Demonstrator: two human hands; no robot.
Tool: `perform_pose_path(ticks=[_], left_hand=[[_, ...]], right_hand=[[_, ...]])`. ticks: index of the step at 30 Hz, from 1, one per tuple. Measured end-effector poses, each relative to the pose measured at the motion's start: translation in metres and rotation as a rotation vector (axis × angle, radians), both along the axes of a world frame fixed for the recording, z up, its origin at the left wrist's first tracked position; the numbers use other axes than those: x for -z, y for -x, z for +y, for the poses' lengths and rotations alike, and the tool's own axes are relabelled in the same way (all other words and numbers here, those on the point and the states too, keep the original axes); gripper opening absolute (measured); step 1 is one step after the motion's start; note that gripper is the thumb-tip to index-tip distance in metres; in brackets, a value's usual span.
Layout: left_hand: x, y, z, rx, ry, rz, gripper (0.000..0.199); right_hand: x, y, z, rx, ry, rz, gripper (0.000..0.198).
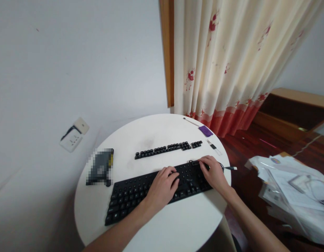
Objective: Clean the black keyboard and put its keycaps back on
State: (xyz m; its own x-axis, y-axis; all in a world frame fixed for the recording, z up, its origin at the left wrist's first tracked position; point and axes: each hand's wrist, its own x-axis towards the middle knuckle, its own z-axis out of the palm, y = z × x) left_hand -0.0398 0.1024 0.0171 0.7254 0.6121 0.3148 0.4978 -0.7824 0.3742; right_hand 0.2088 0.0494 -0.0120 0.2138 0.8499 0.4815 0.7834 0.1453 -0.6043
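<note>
A black computer keyboard [130, 197] lies slanted on the white round table. My left hand [163, 185] rests over its middle, with bent fingers on the keys and the thumb apart. At its upper right corner is my right hand [213, 173], thumb and fingertips drawn together at the top edge; whatever sits between them is hidden. Part of the keyboard's right half looks bare of keycaps. Behind it, loose black keycaps [163, 149] stand in rows. A USB plug [230, 168] on a black cable sticks out past my right hand.
A wire keycap puller [213, 146], a purple cloth [205, 131] and a thin brush [191, 121] lie along the table's right rim. At left is a blurred dark packet [100, 168]. Bags and papers [295, 196] are heaped on the right, beyond the table [120, 140].
</note>
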Motion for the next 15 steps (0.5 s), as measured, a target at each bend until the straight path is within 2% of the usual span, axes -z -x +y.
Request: perform_pose_path(ticks=[3,6,11,15], left_hand=[[-0.010,-0.009,0.018,-0.011,0.058,-0.032,0.023],[-0.016,-0.026,0.044,-0.005,0.032,-0.004,0.022],[-0.013,-0.065,0.087,-0.091,-0.091,0.145,0.025],[-0.009,-0.089,0.100,-0.122,-0.122,0.194,0.022]], right_hand=[[-0.014,-0.010,0.019,-0.009,-0.004,-0.089,0.022],[-0.022,-0.017,0.046,-0.051,0.020,-0.191,0.023],[-0.022,-0.019,0.084,-0.091,0.195,-0.393,0.024],[-0.020,-0.019,0.098,-0.099,0.254,-0.466,0.024]])
